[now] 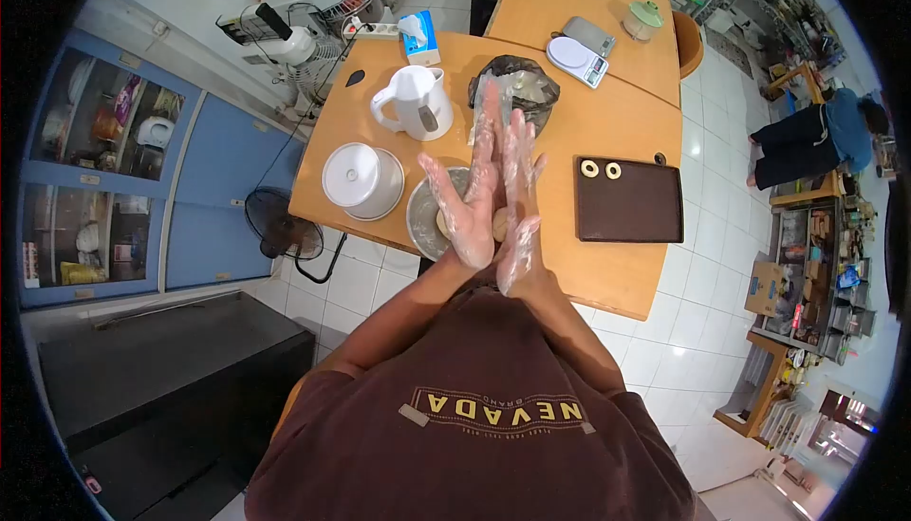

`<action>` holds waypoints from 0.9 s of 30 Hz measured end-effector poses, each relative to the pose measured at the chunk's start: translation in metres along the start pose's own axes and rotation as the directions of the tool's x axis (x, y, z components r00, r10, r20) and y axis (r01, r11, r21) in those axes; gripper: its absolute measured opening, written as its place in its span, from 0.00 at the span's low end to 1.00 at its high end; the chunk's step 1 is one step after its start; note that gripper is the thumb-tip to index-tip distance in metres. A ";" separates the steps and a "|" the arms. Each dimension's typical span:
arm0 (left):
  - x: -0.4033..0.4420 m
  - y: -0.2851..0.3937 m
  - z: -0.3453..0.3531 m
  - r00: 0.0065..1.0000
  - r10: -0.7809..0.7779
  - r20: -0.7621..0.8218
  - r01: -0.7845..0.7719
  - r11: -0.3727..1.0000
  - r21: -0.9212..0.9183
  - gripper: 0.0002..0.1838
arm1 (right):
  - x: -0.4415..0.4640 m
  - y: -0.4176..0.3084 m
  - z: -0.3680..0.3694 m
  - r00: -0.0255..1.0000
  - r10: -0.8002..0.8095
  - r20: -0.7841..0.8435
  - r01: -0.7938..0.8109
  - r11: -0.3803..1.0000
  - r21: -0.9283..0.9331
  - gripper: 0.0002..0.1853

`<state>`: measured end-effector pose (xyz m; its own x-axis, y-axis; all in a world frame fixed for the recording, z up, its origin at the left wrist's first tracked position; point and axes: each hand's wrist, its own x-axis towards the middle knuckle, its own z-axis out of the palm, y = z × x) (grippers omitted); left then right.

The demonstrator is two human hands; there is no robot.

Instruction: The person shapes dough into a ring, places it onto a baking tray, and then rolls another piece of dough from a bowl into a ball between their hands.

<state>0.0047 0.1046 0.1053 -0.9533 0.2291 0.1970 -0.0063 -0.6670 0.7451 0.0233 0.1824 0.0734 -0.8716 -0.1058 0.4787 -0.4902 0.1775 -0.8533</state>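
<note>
My left hand (471, 196) and my right hand (519, 196) are raised over the front of the table, side by side with fingers stretched out. White smears coat both, flour or dough perhaps. Their palms are close together; whether they touch, I cannot tell. Nothing graspable shows between them. Under my left hand stands a metal bowl (418, 218), partly hidden. A pale piece of dough (499, 225) shows between my wrists. Beyond my fingertips lies a black plastic bag (541, 96). To the right, a dark tray (628, 219) carries two pale rings (589, 169).
Left on the table (607, 288) are a white tub (362, 181), a white jug (415, 102) and a tissue box (418, 39). Farther back sit a scale (577, 62) and a green-lidded jar (642, 21). A fan (282, 224) stands by the cabinets; another person (824, 139) is far right.
</note>
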 end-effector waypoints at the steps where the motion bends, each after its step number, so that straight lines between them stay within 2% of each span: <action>1: 0.001 0.002 -0.002 0.996 -0.045 -0.075 0.045 0.999 0.005 0.63 | 0.001 0.003 0.004 0.998 -0.062 -0.011 0.062 0.998 0.024 0.50; 2: -0.001 0.003 0.002 0.995 -0.057 -0.085 0.061 0.997 0.049 0.62 | 0.002 0.010 0.008 0.992 -0.123 -0.025 0.124 0.991 0.047 0.50; 5: -0.016 -0.019 -0.011 0.994 -0.011 0.109 -0.016 0.969 0.246 0.62 | 0.019 -0.005 -0.001 0.976 -0.193 -0.097 0.200 0.977 0.078 0.53; 9: -0.014 -0.001 0.003 0.973 0.079 0.217 -0.172 0.874 0.454 0.63 | 0.019 -0.006 -0.015 0.990 0.100 -0.098 -0.092 0.993 0.080 0.57; 10: -0.012 0.004 0.008 0.988 0.065 0.141 -0.122 0.886 0.448 0.64 | 0.016 -0.006 -0.012 0.992 0.100 -0.076 -0.095 0.993 0.068 0.56; 12: -0.006 0.003 0.009 0.997 0.057 0.052 -0.068 0.965 0.253 0.64 | 0.008 -0.006 -0.007 0.995 0.095 -0.033 -0.094 0.995 0.045 0.54; 13: -0.003 0.003 0.009 0.999 0.044 0.009 -0.045 0.988 0.149 0.64 | 0.004 -0.006 -0.005 0.999 0.039 -0.025 -0.038 0.998 0.043 0.54; 14: -0.003 0.005 0.007 1.000 0.026 0.008 -0.027 0.992 0.122 0.64 | 0.001 -0.006 -0.002 1.000 -0.017 -0.016 0.018 0.999 0.041 0.53; 16: -0.011 -0.010 0.004 0.994 -0.008 0.109 -0.016 0.975 0.221 0.64 | 0.006 -0.013 -0.002 0.998 -0.003 -0.068 0.010 0.995 0.099 0.54; 18: -0.022 -0.009 -0.005 0.986 -0.039 0.162 -0.053 0.848 0.527 0.65 | 0.018 -0.013 -0.010 0.992 0.041 -0.120 -0.026 0.992 0.121 0.55; 21: -0.016 -0.019 -0.007 0.944 0.126 0.305 -0.252 0.872 0.420 0.56 | 0.026 -0.018 -0.020 0.974 0.109 -0.196 -0.091 0.991 0.101 0.56; 25: 0.000 0.004 -0.004 0.976 0.075 0.202 -0.150 0.910 0.387 0.60 | 0.005 -0.006 0.000 0.989 0.115 -0.090 -0.109 0.992 0.066 0.56; 26: 0.005 0.009 -0.001 0.986 0.061 0.154 -0.102 0.956 0.277 0.62 | 0.002 -0.004 0.001 0.993 0.087 -0.076 -0.082 0.995 0.058 0.56; 27: 0.003 0.008 -0.001 0.992 0.026 0.124 -0.060 0.960 0.272 0.62 | 0.002 -0.005 0.002 0.996 0.058 -0.062 -0.055 0.997 0.052 0.55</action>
<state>0.0010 0.0993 0.1109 -0.9082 0.2977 0.2943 0.1331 -0.4610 0.8774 0.0245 0.1793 0.0784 -0.8973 -0.0342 0.4401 -0.4406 0.1324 -0.8879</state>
